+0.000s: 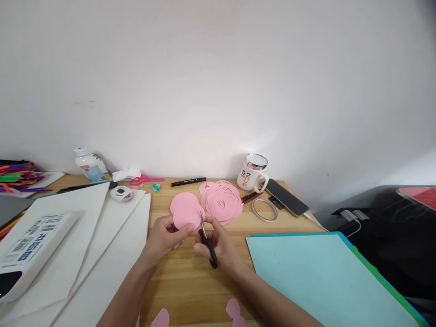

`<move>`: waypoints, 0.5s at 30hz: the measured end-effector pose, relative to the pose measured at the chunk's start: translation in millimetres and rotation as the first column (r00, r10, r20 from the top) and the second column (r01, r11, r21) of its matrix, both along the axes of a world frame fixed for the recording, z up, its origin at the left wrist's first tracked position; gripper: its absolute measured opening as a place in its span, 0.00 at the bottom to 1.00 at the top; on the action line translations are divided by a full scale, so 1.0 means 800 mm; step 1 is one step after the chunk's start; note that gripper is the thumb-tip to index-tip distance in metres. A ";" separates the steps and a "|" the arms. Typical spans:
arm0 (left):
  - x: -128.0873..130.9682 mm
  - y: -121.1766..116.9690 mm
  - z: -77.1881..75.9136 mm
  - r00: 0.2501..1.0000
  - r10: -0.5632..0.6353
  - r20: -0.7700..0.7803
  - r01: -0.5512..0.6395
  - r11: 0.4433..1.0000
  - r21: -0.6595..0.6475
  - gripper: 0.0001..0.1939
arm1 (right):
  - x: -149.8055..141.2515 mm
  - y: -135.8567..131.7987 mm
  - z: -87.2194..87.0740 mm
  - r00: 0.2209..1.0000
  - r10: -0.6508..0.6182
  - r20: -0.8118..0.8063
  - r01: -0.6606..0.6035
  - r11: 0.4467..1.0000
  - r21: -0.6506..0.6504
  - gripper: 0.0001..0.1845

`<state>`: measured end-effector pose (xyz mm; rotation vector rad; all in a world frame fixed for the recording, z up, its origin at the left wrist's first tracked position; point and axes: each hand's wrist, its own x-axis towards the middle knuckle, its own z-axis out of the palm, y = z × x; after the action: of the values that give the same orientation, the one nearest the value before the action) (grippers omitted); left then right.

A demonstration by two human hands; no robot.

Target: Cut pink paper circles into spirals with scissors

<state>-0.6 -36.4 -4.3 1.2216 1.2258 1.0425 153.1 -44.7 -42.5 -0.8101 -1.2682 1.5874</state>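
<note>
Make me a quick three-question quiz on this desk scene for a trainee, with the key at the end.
1. Multiple choice: which tool is in the right hand? (a) marker (b) scissors (c) ruler
2. True or false: the phone lies to the right of the white mug.
3. Fill in: the left hand holds pink ____.

Key: 1. b; 2. true; 3. paper.
</note>
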 end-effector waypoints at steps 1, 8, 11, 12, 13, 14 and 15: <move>-0.001 0.000 -0.001 1.000 0.001 0.002 -0.001 1.000 0.003 0.16 | 0.000 0.000 0.000 1.000 -0.003 0.006 0.003 1.000 -0.004 0.31; -0.003 0.000 -0.001 1.000 0.004 0.029 -0.005 1.000 0.016 0.15 | -0.001 -0.002 0.004 0.999 -0.013 0.034 0.015 0.998 -0.063 0.29; -0.002 0.000 0.002 0.998 0.028 0.053 -0.029 1.000 0.009 0.16 | 0.001 -0.002 0.006 0.997 -0.003 0.071 0.007 0.998 -0.058 0.27; -0.002 0.000 0.003 0.998 0.034 0.055 -0.034 0.999 0.006 0.16 | 0.001 -0.003 0.006 0.997 0.000 0.081 0.005 0.998 -0.056 0.27; -0.002 0.000 0.004 0.998 0.037 0.057 -0.037 0.999 0.006 0.16 | 0.001 -0.003 0.006 0.996 -0.002 0.086 0.006 0.999 -0.053 0.27; -0.002 -0.001 0.005 0.998 0.034 0.061 -0.034 0.999 0.010 0.15 | 0.002 -0.003 0.006 0.996 -0.002 0.088 0.007 0.999 -0.052 0.27; -0.002 -0.001 0.005 0.997 0.025 0.068 -0.026 1.000 0.015 0.15 | 0.002 -0.003 0.005 0.996 -0.002 0.089 0.006 0.999 -0.049 0.27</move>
<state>-1.9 -37.0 -0.3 1.1757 1.1857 1.1054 154.6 -47.0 -38.5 -0.9227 -1.2936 1.5998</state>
